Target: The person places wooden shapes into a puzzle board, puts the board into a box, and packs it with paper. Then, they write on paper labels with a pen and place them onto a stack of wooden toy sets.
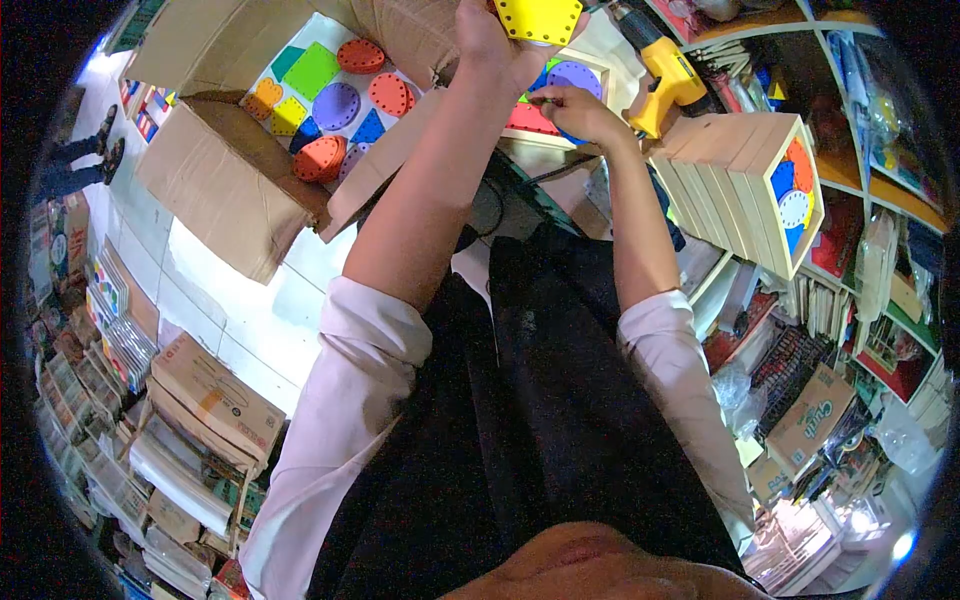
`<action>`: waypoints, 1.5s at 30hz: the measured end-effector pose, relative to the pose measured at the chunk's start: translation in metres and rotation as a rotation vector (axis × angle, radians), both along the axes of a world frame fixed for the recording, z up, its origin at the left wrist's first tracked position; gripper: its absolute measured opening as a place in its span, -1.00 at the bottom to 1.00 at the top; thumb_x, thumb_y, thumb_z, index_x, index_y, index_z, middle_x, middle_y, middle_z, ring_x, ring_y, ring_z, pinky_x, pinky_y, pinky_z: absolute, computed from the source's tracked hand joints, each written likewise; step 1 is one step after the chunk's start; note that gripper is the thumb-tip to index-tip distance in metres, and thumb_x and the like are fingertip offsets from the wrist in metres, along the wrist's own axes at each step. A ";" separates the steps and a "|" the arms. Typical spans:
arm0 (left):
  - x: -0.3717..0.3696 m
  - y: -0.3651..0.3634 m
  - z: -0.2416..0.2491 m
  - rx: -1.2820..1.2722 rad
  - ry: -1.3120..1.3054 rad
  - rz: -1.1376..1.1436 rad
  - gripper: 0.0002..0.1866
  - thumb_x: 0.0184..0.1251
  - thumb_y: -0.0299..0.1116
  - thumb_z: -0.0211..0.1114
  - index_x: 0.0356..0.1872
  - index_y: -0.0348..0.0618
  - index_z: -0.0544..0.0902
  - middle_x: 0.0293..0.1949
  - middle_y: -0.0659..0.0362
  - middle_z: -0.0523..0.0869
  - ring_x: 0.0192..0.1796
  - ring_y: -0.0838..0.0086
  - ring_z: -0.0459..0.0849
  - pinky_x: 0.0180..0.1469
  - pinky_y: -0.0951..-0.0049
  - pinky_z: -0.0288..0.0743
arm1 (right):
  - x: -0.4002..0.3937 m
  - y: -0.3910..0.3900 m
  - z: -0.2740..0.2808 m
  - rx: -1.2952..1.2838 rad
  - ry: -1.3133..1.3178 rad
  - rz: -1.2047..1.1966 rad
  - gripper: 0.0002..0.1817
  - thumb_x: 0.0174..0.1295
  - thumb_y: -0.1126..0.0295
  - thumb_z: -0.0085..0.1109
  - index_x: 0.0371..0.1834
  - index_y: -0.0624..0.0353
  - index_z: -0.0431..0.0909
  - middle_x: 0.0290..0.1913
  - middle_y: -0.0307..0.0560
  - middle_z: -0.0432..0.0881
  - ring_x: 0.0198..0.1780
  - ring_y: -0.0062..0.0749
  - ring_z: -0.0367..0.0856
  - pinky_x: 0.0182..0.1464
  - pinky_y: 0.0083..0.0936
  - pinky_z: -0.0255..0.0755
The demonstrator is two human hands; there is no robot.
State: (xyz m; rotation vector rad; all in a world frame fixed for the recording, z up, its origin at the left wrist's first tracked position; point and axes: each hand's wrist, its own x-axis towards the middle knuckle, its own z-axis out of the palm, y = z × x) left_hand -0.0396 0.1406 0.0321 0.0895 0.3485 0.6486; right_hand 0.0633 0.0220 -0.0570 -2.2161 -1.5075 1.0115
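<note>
At the top edge, my left hand [497, 45] is closed around a flat yellow shape [540, 18] with angled sides and small holes along its border. My right hand [580, 113] is over a shallow wooden tray [608, 80], thumb and fingertips pinched together; whatever is between them is too small to make out. Beneath it in the tray lie a purple disc [575, 76], a red piece [530, 119] and parts of blue and green pieces. My left forearm passes in front of a cardboard box [225, 190] that holds several coloured shapes, among them a green square [312, 68].
A yellow and black power drill [665, 75] stands right of the tray. Close by is a stack of wooden trays [735, 180], its end tray filled with coloured shapes. Packed shelves [850, 150] line the right side. Another person's legs [80, 155] show at far left.
</note>
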 end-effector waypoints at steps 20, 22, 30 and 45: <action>0.001 -0.001 0.000 -0.069 -0.070 -0.003 -0.59 0.34 -0.14 -0.27 -0.08 -0.19 0.46 -0.15 -0.03 0.55 -0.08 0.05 0.53 -0.03 -0.05 0.43 | 0.016 -0.009 0.009 0.086 0.023 -0.120 -0.65 0.11 0.23 -0.03 -0.07 0.10 0.54 -0.09 0.08 0.58 -0.02 -0.09 0.53 0.07 -0.34 0.36; 0.000 0.000 0.001 -0.097 -0.046 -0.002 -0.59 0.34 -0.15 -0.27 -0.09 -0.18 0.47 -0.15 -0.03 0.55 -0.07 0.05 0.53 -0.02 -0.05 0.43 | 0.021 -0.011 0.011 0.055 -0.002 -0.135 -0.65 0.11 0.23 -0.03 -0.08 0.12 0.53 -0.12 0.07 0.59 -0.05 -0.09 0.55 0.05 -0.34 0.37; 0.000 0.004 -0.005 -0.003 -0.196 -0.013 -0.60 0.33 -0.16 -0.27 -0.12 -0.16 0.48 -0.15 -0.02 0.56 -0.06 0.04 0.53 0.01 -0.06 0.41 | 0.030 0.003 -0.007 0.371 0.487 -0.565 -0.71 0.19 0.33 -0.10 -0.08 0.15 0.51 -0.24 -0.05 0.60 -0.31 -0.39 0.56 -0.24 -0.48 0.42; -0.007 0.008 -0.007 0.011 -0.126 -0.001 -0.59 0.28 -0.17 -0.22 -0.11 -0.20 0.52 -0.17 0.02 0.60 -0.10 0.08 0.58 -0.04 -0.05 0.46 | 0.000 0.027 -0.052 0.526 0.432 -0.785 -0.74 0.03 0.58 0.19 -0.18 0.25 0.45 -0.33 -0.19 0.56 -0.35 -0.59 0.56 -0.37 -0.58 0.48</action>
